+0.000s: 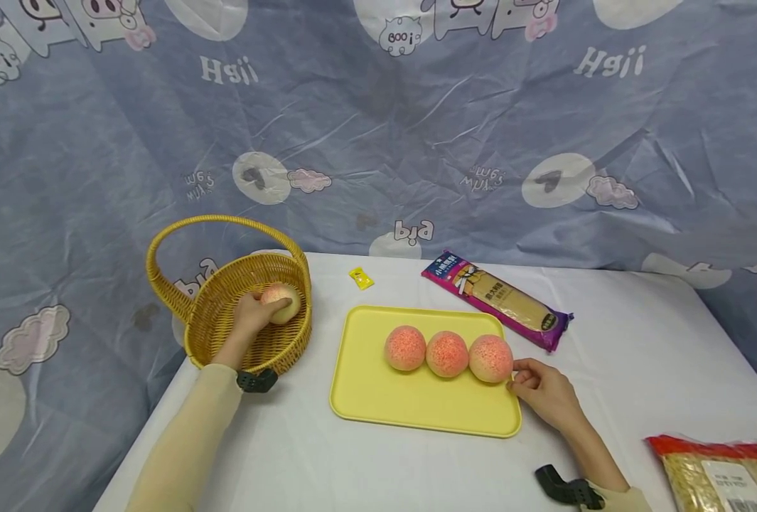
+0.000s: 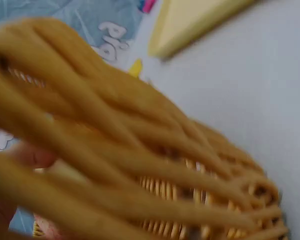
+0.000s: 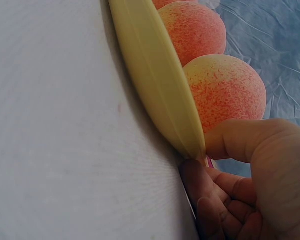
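Inside the yellow wicker basket (image 1: pixel 207 323), my left hand (image 1: pixel 250 313) grips a pink and cream peach (image 1: pixel 283 304), thumb across its near side. The basket's weave (image 2: pixel 140 130) covers most of the left wrist view, hiding much of that hand. On the yellow tray (image 1: pixel 384 402), three peaches lie in a row: a left one (image 1: pixel 405 348), a middle one (image 1: pixel 447 354) and a right one (image 1: pixel 490 358). My right hand (image 1: pixel 547 395) pinches the tray's right rim beside the right peach. In the right wrist view, thumb and fingers meet at the tray's edge (image 3: pixel 165 95).
A small yellow wrapped packet (image 1: pixel 361 278) lies behind the tray. A purple noodle packet (image 1: pixel 498 299) rests slantwise at the tray's back right. A red-edged clear bag (image 1: pixel 723 473) is at the front right. Patterned blue-grey cloth (image 1: pixel 378 128) hangs behind the white table (image 1: pixel 634 334).
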`<act>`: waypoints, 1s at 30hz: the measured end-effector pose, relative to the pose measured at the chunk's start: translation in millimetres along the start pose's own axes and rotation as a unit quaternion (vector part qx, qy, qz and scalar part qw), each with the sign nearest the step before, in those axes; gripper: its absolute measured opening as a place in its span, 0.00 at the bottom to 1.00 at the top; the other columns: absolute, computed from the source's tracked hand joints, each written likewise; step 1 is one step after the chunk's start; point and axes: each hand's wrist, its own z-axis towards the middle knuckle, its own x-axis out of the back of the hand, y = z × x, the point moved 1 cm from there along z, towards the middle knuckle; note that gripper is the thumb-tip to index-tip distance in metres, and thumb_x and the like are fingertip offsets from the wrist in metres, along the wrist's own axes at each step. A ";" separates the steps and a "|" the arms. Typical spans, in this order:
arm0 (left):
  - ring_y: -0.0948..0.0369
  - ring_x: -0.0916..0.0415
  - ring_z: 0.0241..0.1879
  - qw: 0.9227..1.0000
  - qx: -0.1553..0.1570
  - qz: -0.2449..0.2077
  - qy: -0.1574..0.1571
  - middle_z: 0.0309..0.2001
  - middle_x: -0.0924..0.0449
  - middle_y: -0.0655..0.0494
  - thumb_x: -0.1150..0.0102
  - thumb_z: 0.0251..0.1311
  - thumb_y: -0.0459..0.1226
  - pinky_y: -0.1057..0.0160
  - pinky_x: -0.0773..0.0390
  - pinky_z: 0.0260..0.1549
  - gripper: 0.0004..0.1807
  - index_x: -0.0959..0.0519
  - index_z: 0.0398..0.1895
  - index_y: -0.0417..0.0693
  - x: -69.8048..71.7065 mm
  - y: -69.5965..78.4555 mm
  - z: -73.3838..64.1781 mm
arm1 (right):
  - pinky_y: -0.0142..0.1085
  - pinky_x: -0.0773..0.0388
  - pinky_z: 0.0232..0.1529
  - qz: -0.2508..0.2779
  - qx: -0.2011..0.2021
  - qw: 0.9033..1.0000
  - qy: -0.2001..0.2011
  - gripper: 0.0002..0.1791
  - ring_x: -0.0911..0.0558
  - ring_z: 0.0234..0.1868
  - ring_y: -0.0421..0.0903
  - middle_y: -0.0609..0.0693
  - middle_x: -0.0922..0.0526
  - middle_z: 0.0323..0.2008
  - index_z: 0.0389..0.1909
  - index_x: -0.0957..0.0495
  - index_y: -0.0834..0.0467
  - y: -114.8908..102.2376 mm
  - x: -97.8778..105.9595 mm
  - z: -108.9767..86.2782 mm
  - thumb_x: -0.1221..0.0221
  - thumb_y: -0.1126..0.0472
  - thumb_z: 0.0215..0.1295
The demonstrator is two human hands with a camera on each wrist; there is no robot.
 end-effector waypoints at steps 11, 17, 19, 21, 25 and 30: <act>0.49 0.33 0.55 0.988 -0.092 -0.073 0.098 0.59 0.35 0.39 0.29 0.51 0.40 0.54 0.28 0.51 0.41 0.39 0.65 0.38 19.2 14.7 -32.6 | 0.29 0.33 0.29 -0.008 0.008 1.000 0.002 0.18 0.28 0.25 0.33 0.48 0.22 0.28 0.48 0.20 0.63 1.1 -2.5 0.4 0.35 0.61 0.56; 0.53 0.35 0.59 0.975 -0.152 -0.113 0.117 0.60 0.33 0.45 0.27 0.47 0.35 0.56 0.30 0.54 0.40 0.37 0.64 0.42 17.2 38.9 -78.1 | 0.29 0.33 0.29 -0.006 0.005 1.000 0.003 0.18 0.28 0.25 0.34 0.48 0.22 0.28 0.48 0.20 0.63 0.6 -0.3 0.3 0.35 0.61 0.56; 0.54 0.34 0.58 0.969 -0.185 -0.115 0.114 0.59 0.31 0.46 0.27 0.46 0.34 0.58 0.30 0.52 0.40 0.35 0.63 0.42 11.7 45.7 -92.0 | 0.29 0.34 0.29 -0.006 0.004 1.000 0.002 0.18 0.28 0.25 0.34 0.48 0.22 0.28 0.48 0.21 0.63 0.6 0.1 0.1 0.35 0.61 0.56; 0.56 0.33 0.56 0.964 -0.216 -0.115 0.104 0.58 0.29 0.47 0.26 0.44 0.32 0.61 0.29 0.49 0.40 0.34 0.62 0.42 3.9 51.1 -103.3 | 0.29 0.34 0.29 -0.006 0.002 1.000 0.003 0.18 0.28 0.25 0.34 0.48 0.22 0.28 0.48 0.20 0.63 0.6 0.3 0.0 0.35 0.61 0.56; 0.58 0.31 0.52 0.955 -0.264 -0.119 0.068 0.55 0.27 0.49 0.25 0.39 0.30 0.64 0.26 0.45 0.40 0.31 0.61 0.42 -16.5 56.0 -117.4 | 0.29 0.34 0.29 -0.004 0.002 1.000 0.001 0.18 0.28 0.25 0.34 0.48 0.22 0.28 0.48 0.20 0.63 0.8 -0.3 0.1 0.35 0.61 0.57; 0.53 0.29 0.54 0.949 -0.296 -0.106 0.029 0.55 0.26 0.47 0.24 0.38 0.30 0.56 0.22 0.48 0.41 0.31 0.60 0.41 -47.7 52.6 -121.2 | 0.29 0.34 0.29 -0.004 -0.003 1.000 -0.001 0.19 0.28 0.25 0.35 0.48 0.22 0.28 0.49 0.21 0.63 1.1 -0.5 -0.1 0.35 0.62 0.57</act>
